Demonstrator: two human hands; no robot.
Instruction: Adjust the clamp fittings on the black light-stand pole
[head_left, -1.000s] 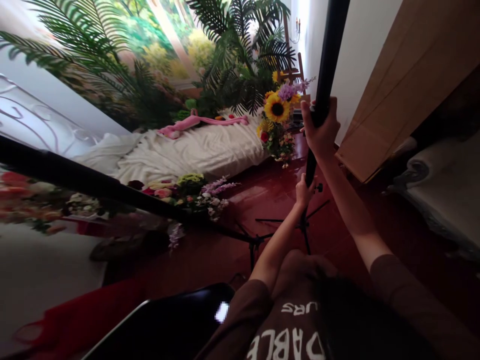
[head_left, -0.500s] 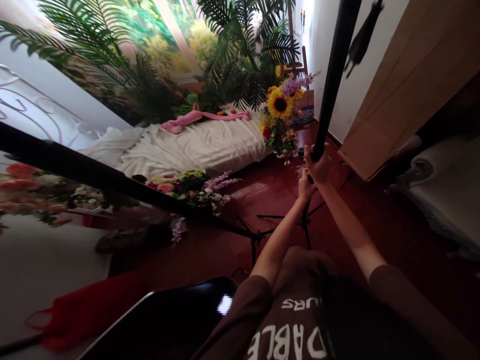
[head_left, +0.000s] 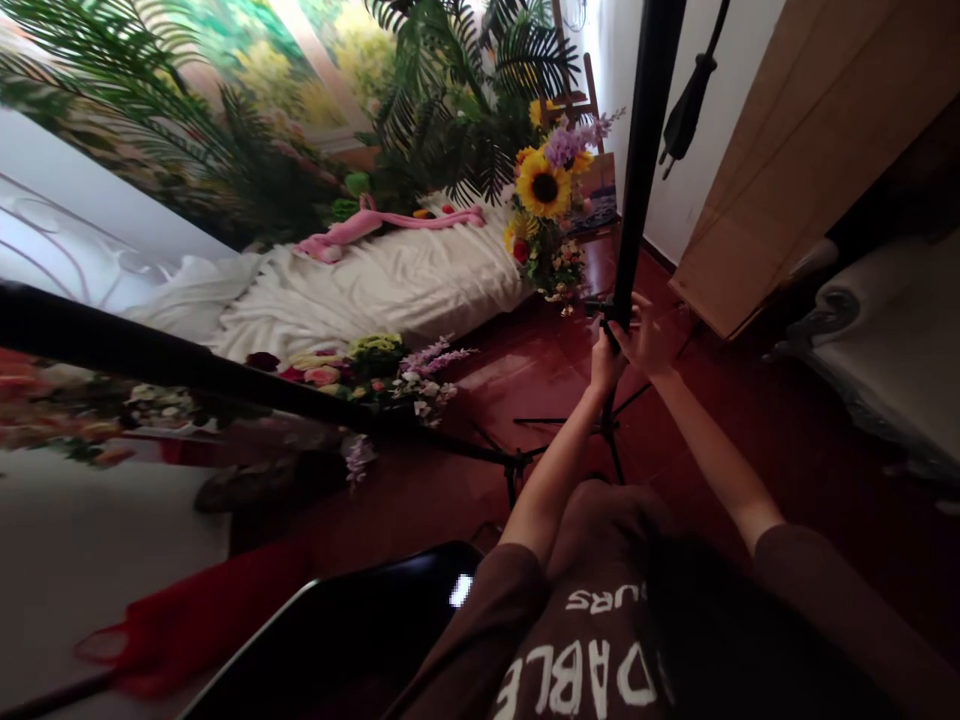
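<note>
Above tiled floor (head_left: 540, 390) | black stand pole (head_left: 634, 220) | between left hand (head_left: 606, 365), right hand (head_left: 649, 345)

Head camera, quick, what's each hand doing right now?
Left hand: closed around the black tripod stand pole.
Right hand: on the same pole, fingers spread; cannot tell whether it grips.

R hand (head_left: 649, 344) lower on black pole (head_left: 643, 170), now by L hand (head_left: 606, 364).

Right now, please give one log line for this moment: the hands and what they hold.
left hand: grips black metal stand pole | right hand: touches same pole
</note>
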